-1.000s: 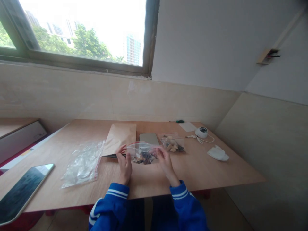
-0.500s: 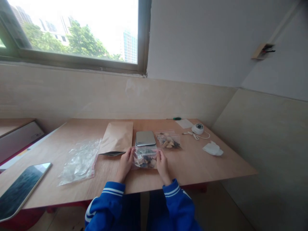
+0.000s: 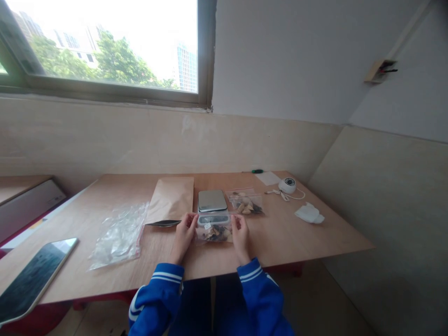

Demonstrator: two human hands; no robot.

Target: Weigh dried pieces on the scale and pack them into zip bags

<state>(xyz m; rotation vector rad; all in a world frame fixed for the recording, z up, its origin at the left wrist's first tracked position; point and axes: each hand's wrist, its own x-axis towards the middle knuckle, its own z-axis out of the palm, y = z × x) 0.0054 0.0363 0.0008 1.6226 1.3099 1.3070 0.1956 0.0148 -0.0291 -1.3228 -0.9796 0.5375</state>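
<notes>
A clear zip bag [image 3: 214, 229] with dark and tan dried pieces inside hangs between my two hands, near the table's front edge. My left hand [image 3: 185, 233] pinches its upper left corner, and my right hand [image 3: 240, 233] grips the upper right corner. Just behind the bag lies a flat kitchen scale [image 3: 212, 200]; part of its front shows through the clear plastic. To the right of the scale, other zip bags [image 3: 248, 205] of dried pieces rest on the table. An open brown paper bag [image 3: 171, 200] lies left of the scale.
Crumpled clear plastic bags [image 3: 121, 235] and a tablet or phone [image 3: 38, 275] lie on the table's left side. At the right are a white dome camera [image 3: 287, 185] with cables, a crumpled tissue [image 3: 310, 213], a paper sheet [image 3: 268, 178] and a green-handled screwdriver [image 3: 258, 171].
Both hands have shifted slightly right with the zip bag, which now looks flatter and more stretched out. The scale's front shows more clearly through it. My view has tilted a little.
</notes>
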